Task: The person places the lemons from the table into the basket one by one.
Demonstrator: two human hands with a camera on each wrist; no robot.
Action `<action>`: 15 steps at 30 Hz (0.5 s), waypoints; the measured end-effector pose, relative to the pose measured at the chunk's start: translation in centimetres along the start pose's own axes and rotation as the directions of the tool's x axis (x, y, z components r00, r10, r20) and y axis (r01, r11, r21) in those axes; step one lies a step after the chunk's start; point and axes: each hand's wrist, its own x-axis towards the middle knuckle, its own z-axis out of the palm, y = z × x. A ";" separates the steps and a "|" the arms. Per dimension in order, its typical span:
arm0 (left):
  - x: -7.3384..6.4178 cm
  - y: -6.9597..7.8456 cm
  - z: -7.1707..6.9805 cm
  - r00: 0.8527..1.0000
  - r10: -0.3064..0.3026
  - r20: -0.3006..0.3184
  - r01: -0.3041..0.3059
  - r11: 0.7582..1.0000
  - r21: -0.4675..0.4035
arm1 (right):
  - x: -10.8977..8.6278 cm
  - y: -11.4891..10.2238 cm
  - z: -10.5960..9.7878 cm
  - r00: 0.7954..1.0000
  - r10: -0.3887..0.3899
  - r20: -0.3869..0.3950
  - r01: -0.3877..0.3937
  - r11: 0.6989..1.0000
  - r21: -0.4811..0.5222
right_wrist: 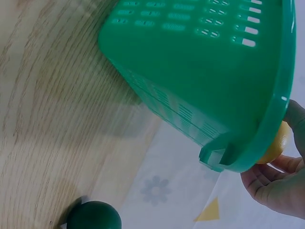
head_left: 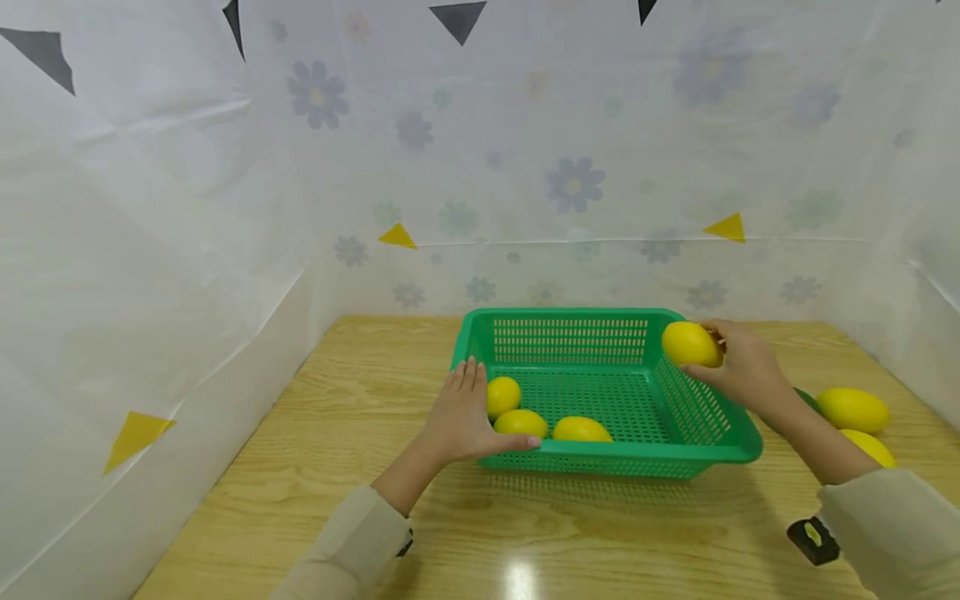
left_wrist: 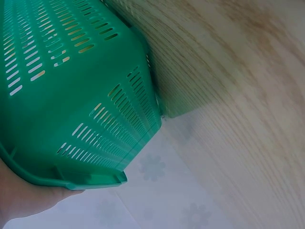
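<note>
A green plastic basket (head_left: 600, 454) with slotted walls stands on the wooden table. Several yellow lemons lie inside it on the left, among them one lemon (head_left: 504, 397) by the left wall and another lemon (head_left: 582, 429) by the front wall. My left hand (head_left: 467, 421) rests on the basket's front left corner, fingers straight, thumb along the front rim. In my right hand (head_left: 746, 367) a lemon (head_left: 690, 344) is gripped between thumb and fingers at the basket's right rim. In the right wrist view the rim partly hides this lemon (right_wrist: 276, 145).
On the table to the right lie a lemon (head_left: 853, 409) and a second lemon (head_left: 868, 448), partly behind the right forearm. A dark green round thing (right_wrist: 94, 215) is beside them. A small black object (head_left: 813, 540) shows by the right sleeve. White patterned sheets (head_left: 525, 167) enclose the table.
</note>
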 end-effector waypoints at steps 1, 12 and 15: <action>0.0 0.0 0.0 1.000 -0.001 -0.001 0.001 1.000 0.000 | 0.0 -0.1 0.0 1.000 -0.001 0.003 0.001 1.000 0.000; -0.1 0.1 -0.1 1.000 0.003 -0.002 -0.003 1.000 -0.006 | 0.1 -0.4 1.1 0.998 0.001 0.068 -0.002 1.000 0.009; -0.1 0.0 -0.1 1.000 0.001 -0.001 -0.001 1.000 -0.012 | 0.1 -0.4 1.5 0.997 -0.013 0.073 0.012 1.000 0.011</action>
